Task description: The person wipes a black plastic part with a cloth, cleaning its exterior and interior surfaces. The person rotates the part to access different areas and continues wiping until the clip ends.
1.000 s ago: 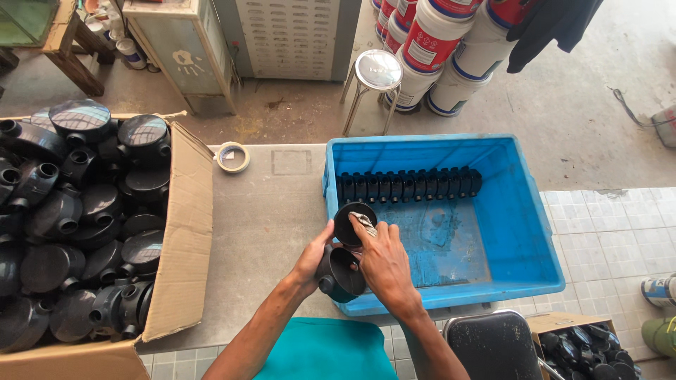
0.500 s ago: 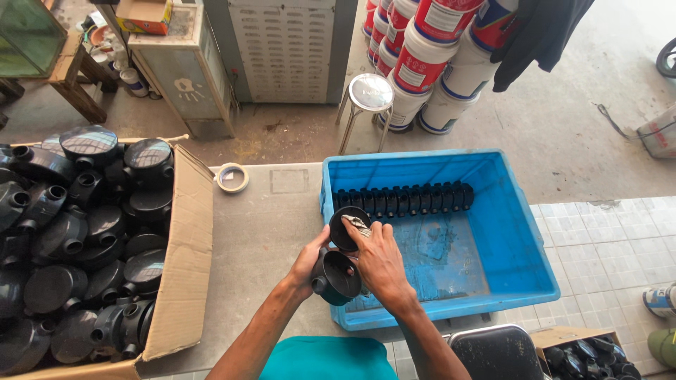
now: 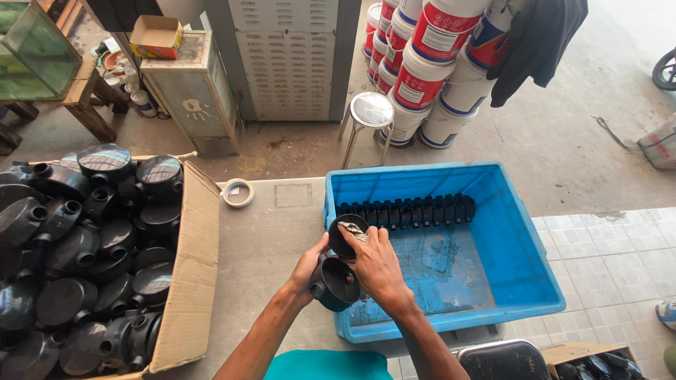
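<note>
Lifted slightly off round black housing (image 3: 335, 283) since earlier frame: black lid (image 3: 346, 236) | left hand (image 3: 308, 265) grasping housing | right hand (image 3: 373, 264) pinching lid | over blue crate (image 3: 521, 232) edge | cardboard box (image 3: 189, 281) alongside

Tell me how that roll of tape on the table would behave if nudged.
The roll of tape lies flat on the table, so it would probably slide, not roll. It looks thin and mostly hollow, so likely light. Stood on edge, its round shape would probably roll.

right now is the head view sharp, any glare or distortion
Head view: sharp on both hands, left and right, holding black round fittings; even daylight, soft shadows; mild glare on the stool seat; wide-angle bending at the edges.
</note>
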